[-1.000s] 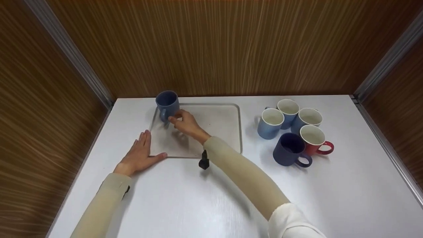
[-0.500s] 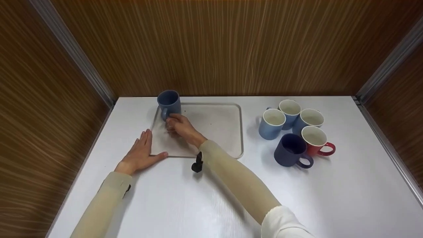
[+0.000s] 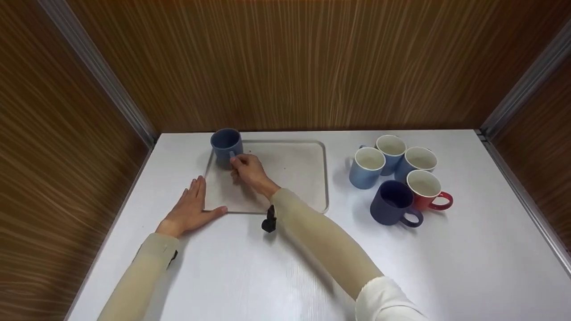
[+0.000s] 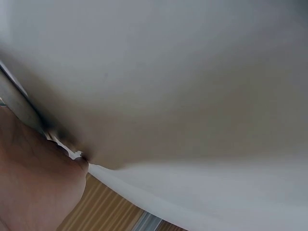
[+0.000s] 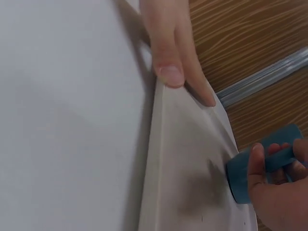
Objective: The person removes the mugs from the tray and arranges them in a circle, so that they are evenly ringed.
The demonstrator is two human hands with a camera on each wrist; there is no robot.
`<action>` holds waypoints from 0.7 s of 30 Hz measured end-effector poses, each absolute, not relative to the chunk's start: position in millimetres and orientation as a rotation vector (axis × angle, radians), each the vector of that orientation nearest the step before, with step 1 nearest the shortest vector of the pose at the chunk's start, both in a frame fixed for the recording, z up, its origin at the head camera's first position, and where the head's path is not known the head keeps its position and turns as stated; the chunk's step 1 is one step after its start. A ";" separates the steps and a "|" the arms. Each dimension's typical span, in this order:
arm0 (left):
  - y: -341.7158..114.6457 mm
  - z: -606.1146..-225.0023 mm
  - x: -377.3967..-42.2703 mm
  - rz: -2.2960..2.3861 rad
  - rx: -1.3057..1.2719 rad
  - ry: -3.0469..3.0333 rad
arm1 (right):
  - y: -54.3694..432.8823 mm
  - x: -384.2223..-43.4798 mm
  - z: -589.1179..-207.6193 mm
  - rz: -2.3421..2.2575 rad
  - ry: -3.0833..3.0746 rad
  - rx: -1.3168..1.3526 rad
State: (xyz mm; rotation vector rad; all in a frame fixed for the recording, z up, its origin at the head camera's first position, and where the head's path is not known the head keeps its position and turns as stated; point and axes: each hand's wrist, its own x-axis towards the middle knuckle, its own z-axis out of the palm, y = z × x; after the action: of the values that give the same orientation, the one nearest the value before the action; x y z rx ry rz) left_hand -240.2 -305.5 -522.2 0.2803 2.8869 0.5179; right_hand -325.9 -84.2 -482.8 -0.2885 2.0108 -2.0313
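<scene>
A blue mug [image 3: 225, 145] stands at the back left corner of a pale rectangular tray [image 3: 290, 178]. My right hand [image 3: 252, 171] grips its handle, and the right wrist view shows fingers curled through the handle of this mug [image 5: 240, 175]. My left hand [image 3: 189, 209] rests with straight fingers at the tray's front left corner, the thumb along the front edge and the other fingers along the left side. In the right wrist view, the left hand [image 5: 168, 43] touches the corner of the tray [image 5: 183, 159].
Right of the tray stand several mugs close together: light blue mugs with white insides, such as the nearest one [image 3: 363, 171], a dark blue mug [image 3: 388, 207] and a red mug [image 3: 421, 187]. Wood-patterned panels [image 3: 285, 67] border the white table [image 3: 250, 267] at the back and sides.
The blue mug has come down slightly onto the tray, its handle turned to the right. My right hand's fingers have closed on the handle. The left hand has stayed in place.
</scene>
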 end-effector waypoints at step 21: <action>-307.0 -518.2 -247.6 0.513 0.286 2.904 | 4.1 -293.0 -445.8 -2.021 2.017 -0.545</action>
State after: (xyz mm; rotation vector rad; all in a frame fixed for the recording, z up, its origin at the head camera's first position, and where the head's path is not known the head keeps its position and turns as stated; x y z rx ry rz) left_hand -247.6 -307.0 -518.2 0.2861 2.9039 0.5128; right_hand -293.0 4.1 -445.8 -0.5446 2.0167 -2.0206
